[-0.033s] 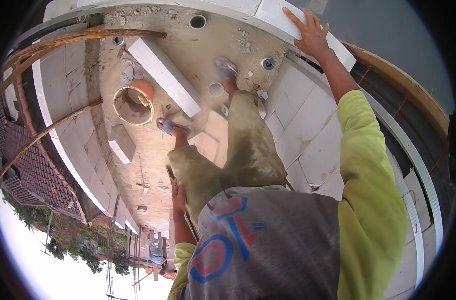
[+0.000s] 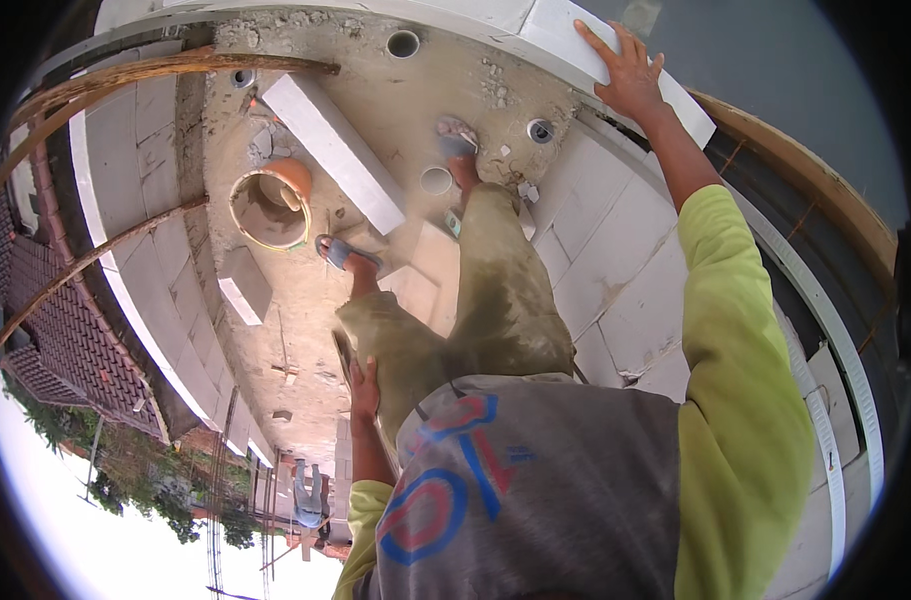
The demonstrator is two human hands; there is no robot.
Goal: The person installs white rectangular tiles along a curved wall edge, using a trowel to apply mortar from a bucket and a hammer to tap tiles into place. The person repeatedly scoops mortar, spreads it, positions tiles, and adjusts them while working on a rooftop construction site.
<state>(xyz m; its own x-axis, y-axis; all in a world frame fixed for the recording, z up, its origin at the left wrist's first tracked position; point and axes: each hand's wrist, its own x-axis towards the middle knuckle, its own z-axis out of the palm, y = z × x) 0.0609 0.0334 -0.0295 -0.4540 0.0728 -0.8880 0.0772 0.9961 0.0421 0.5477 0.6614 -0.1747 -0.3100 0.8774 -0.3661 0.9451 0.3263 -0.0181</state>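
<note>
My right hand (image 2: 635, 82) lies with spread fingers on a white wall block (image 2: 555, 28) along the top course of the low wall, its arm stretched forward and right. At my left thigh, my left hand (image 2: 364, 388) rests against the trouser leg (image 2: 390, 335) with its fingers straight, and nothing shows in it. My feet stand apart on the sandy floor (image 2: 375, 100), in sandals. Between them and the far wall lies a long white block (image 2: 333, 150). An orange bucket (image 2: 293, 175) holding grey mortar and a tool stands left of my feet.
White block walls run along the left (image 2: 160, 240) and right (image 2: 615, 270). Wooden poles (image 2: 175, 65) cross the upper left. Pipe openings (image 2: 403, 44) and a smaller block (image 2: 245, 285) dot the floor. Another person (image 2: 310, 495) is in the distance, near the lower left.
The whole view has shifted slightly to the right. My left hand sits a little higher along the thigh; my right hand stays on the wall block.
</note>
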